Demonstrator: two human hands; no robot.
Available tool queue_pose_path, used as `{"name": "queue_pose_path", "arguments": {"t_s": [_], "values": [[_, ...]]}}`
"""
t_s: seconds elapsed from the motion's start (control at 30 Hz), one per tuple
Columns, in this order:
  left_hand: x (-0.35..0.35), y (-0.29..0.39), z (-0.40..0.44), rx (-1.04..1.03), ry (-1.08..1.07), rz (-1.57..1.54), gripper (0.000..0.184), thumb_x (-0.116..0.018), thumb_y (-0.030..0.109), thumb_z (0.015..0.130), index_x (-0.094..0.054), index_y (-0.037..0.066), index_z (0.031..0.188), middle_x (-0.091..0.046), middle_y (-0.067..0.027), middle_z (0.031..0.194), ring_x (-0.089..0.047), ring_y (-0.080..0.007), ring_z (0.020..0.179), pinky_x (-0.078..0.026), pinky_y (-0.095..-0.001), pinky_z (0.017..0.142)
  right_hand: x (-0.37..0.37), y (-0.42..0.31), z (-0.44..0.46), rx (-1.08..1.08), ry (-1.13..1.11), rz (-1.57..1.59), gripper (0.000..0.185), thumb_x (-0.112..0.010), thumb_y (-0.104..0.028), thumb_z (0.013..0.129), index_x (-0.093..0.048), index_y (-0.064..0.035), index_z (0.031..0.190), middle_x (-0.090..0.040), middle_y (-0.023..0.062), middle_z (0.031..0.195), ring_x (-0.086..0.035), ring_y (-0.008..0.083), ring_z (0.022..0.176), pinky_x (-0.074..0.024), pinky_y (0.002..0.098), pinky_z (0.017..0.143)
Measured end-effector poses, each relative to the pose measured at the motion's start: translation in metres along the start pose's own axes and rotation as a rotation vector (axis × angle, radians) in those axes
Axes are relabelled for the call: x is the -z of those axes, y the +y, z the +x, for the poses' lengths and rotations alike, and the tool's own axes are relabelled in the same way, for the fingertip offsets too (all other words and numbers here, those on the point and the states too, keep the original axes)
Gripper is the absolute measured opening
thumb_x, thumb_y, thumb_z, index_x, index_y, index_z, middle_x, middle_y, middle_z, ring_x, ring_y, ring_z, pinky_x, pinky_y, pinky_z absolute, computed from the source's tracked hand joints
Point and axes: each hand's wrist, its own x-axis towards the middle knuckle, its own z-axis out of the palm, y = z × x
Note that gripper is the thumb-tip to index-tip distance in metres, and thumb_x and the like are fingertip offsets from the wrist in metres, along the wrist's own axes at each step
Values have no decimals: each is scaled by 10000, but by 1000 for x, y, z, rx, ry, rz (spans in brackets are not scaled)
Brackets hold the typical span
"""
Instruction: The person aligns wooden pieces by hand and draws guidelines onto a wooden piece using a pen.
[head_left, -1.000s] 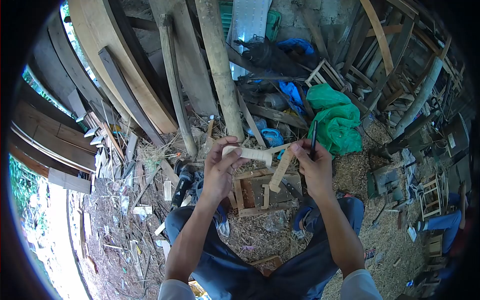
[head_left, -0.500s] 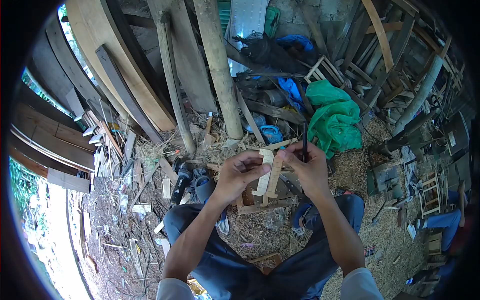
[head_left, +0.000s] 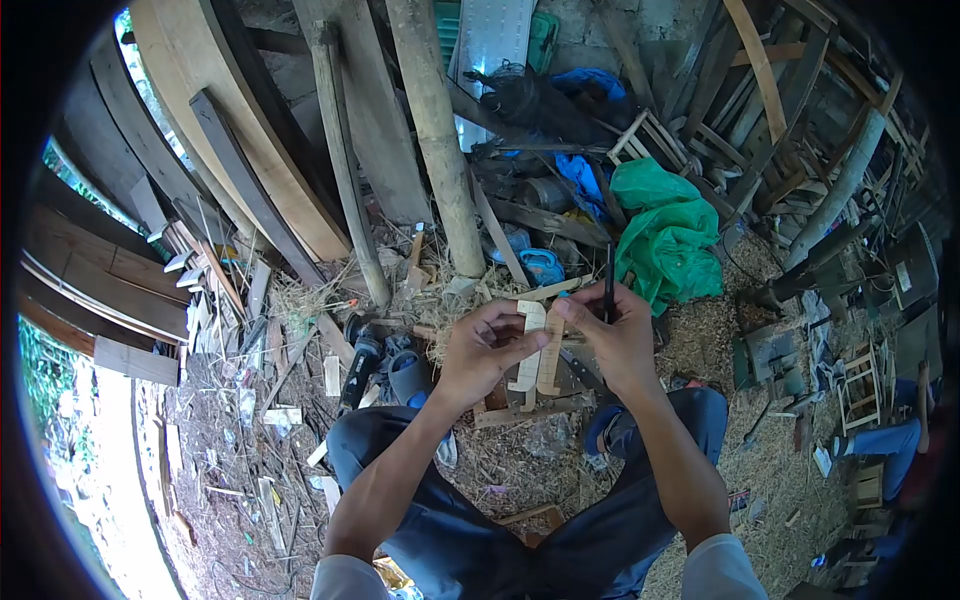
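Note:
My left hand pinches a pale, flat wooden piece with hooked ends, the thumb lying across its face. Close beside it, a second, slightly darker wooden piece of similar shape is held at its top by my right hand. A slim black pen-like stick stands up from my right hand, tucked between the fingers. Both pieces are nearly upright, edge to edge; whether they touch all along is too small to tell.
A wooden frame or box lies on the ground between my feet. An angle grinder-like power tool rests at left, near a sandal. Green plastic sheeting is ahead right; planks lean at left. Another person's leg shows at far right.
The right-hand wooden piece has turned so its hooked lower end shows, and now stands more parallel to the left one. Both hands stay almost in place.

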Motion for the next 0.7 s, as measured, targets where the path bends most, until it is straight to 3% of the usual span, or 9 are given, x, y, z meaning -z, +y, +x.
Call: {"name": "queue_pose_path", "arguments": {"t_s": [0.33, 0.4, 0.53, 0.7], "values": [[-1, 2, -1, -7, 44, -19, 230, -716, 53, 808, -598, 4, 999, -670, -72, 927, -620, -89, 839, -491, -235, 757, 0, 0, 0, -18, -37, -65, 183, -754, -156, 790, -659, -16, 859, -611, -29, 731, -504, 22, 644, -375, 177, 572], [0, 4, 0, -30, 68, -30, 218, -718, 52, 807, -604, 3, 986, -668, -64, 910, -613, -78, 821, -488, -224, 733, -2, -3, 0, -59, -27, 96, 221, -702, -218, 846, -644, -18, 917, -615, -15, 790, -511, 27, 653, -409, 179, 590], [10, 1, 3, -53, 110, -29, 218, -721, 52, 804, -608, 2, 984, -664, -57, 889, -607, -73, 801, -482, -218, 722, 8, -4, 4, -138, -34, 7, 265, -644, -276, 889, -629, -22, 964, -622, 7, 848, -524, 33, 671, -444, 190, 590], [16, 2, 4, -28, 132, -54, 199, -685, -8, 809, -601, 2, 989, -672, -62, 920, -622, -86, 825, -493, -228, 758, 9, 3, 4, -88, -144, -32, 289, -646, -289, 882, -623, -21, 988, -615, -5, 827, -516, 32, 660, -407, 200, 505]]}}
